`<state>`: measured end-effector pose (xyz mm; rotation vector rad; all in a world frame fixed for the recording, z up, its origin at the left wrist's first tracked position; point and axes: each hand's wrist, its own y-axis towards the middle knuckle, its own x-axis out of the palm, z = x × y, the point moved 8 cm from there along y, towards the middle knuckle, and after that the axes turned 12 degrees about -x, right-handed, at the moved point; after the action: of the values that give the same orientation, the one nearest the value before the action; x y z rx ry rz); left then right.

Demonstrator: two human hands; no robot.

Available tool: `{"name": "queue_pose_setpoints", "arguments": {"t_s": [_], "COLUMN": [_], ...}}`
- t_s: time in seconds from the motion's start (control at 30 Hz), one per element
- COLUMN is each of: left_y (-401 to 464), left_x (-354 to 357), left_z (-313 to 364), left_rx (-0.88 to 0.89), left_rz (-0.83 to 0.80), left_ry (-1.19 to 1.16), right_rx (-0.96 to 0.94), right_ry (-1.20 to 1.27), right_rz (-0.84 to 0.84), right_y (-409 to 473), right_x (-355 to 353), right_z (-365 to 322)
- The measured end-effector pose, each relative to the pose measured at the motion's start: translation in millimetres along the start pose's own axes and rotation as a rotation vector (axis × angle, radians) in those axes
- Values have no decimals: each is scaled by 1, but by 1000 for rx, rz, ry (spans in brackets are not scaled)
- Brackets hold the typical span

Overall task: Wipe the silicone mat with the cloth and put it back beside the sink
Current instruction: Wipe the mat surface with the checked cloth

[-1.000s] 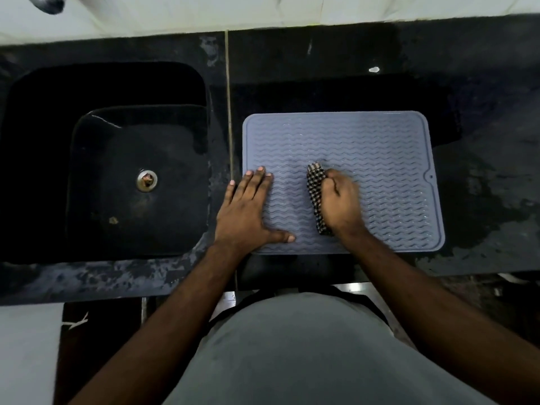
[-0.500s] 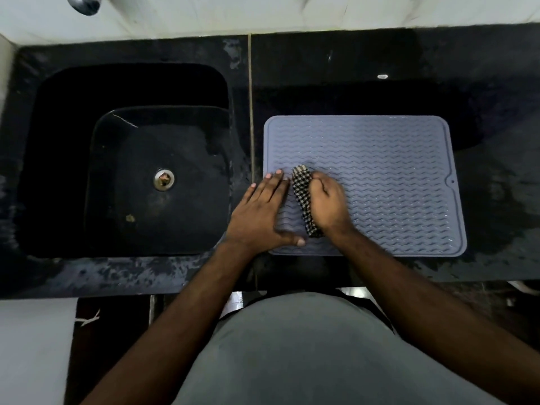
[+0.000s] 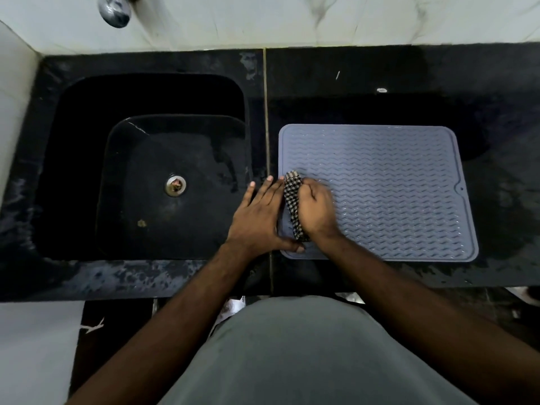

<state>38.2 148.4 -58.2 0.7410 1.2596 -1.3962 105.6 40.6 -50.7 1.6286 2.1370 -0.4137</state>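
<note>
The right hand (image 3: 314, 210) grips the checked cloth (image 3: 293, 206) at the left edge of the grey mat (image 3: 388, 194) on the worktop (image 3: 496, 229), right of the sink (image 3: 146, 171), while the flat left hand (image 3: 257, 220) presses its edge, so wiping seems unfinished.

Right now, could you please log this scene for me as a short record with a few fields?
surface: black countertop, looks wet in patches
mat: grey silicone mat lying flat, just right of the sink
cloth: checked cloth, bunched, on the mat's left part
right hand: right hand grips the cloth, pressing it on the mat
left hand: left hand flat, fingers straight, at the mat's left edge
tap: tap at top left, over the sink
</note>
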Motion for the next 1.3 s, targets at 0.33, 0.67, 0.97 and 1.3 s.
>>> {"name": "queue_pose_setpoints", "arguments": {"t_s": [0.33,0.67,0.97,1.3], "left_y": [-3,1,3,-2], "left_x": [-12,-4,-4,-6], "left_z": [-1,-2,-4,-3], "left_rx": [-7,13,-28,-51], "left_rz": [-4,-33,-16,-35], "left_ry": [-143,-150,-82,-110], "right_rx": [576,390,2,-198], "right_ry": [816,731,285,23], "right_rz": [-1,-174,-32,3], "right_y": [-25,-17,22,-16], "right_x": [25,-57,-68,-40], "right_z": [12,11,-41,-2]}}
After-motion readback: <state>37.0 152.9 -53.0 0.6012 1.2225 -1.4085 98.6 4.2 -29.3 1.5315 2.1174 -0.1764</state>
